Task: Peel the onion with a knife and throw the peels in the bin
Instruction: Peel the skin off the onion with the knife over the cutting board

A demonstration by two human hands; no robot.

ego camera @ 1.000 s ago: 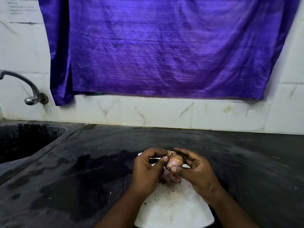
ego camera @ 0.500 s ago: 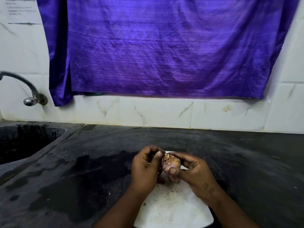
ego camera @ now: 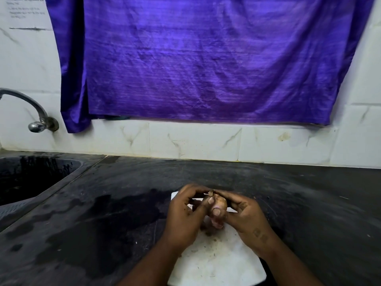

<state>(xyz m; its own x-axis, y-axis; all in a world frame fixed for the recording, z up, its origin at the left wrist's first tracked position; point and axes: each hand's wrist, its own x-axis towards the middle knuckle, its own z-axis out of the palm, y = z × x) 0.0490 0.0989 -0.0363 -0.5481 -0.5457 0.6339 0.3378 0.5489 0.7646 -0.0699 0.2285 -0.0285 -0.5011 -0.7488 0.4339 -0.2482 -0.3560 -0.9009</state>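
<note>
1. Onion (ego camera: 219,203): held just above the far end of the board (ego camera: 216,263), dry tip up, brown skin showing.
2. Left hand (ego camera: 183,215): fingers curled round the onion, thumb on the skin. Right hand (ego camera: 245,215): likewise, thumb lower.
3. Knife, bin: not in view.
4. Judgement: catch the skin at the tip, strip it downward, and let the strips fall on the board.

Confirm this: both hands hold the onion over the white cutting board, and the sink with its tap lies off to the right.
Not quite. The head view shows the sink and its tap off to the left, not the right. The rest holds: the left hand and the right hand both hold the onion over the white cutting board.
</note>
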